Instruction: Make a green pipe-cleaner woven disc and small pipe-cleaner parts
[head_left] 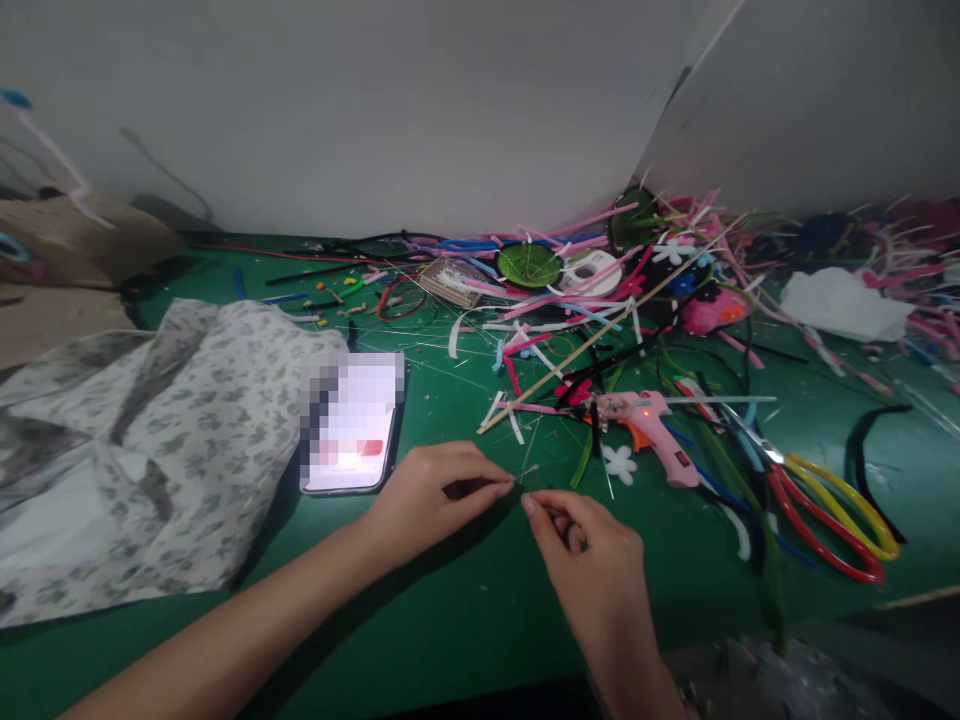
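At the far left, a brown cardboard box (pixel 82 230) is sitting on the glossy green tabletop (pixel 450 640), and a pale cloth with a grey leafy print (pixel 210 400) is spreading in folds before it. A smartphone with a lit, partly blurred screen (pixel 352 440) is lying beside the cloth, just beyond the left wrist. The left hand (pixel 442 485) is reaching inward, its thumb and forefinger meeting at the tips. A tiny, pale, thin strand (pixel 529 471) is lying just beyond those tips; whether they are touching it, I cannot tell. The right hand (pixel 596 550) is facing it, thumb and forefinger tips together, the other fingers curling under; anything between them is too small to make out. The strand is lying just ahead of these tips too. A slim tan wooden stick (pixel 570 358) is slanting behind the hands. Farther right, a white flower-shaped piece (pixel 619 464) is lying beside a pink glue gun (pixel 660 440), and metal scissors with red and yellow handles (pixel 778 462) are lying partly open.
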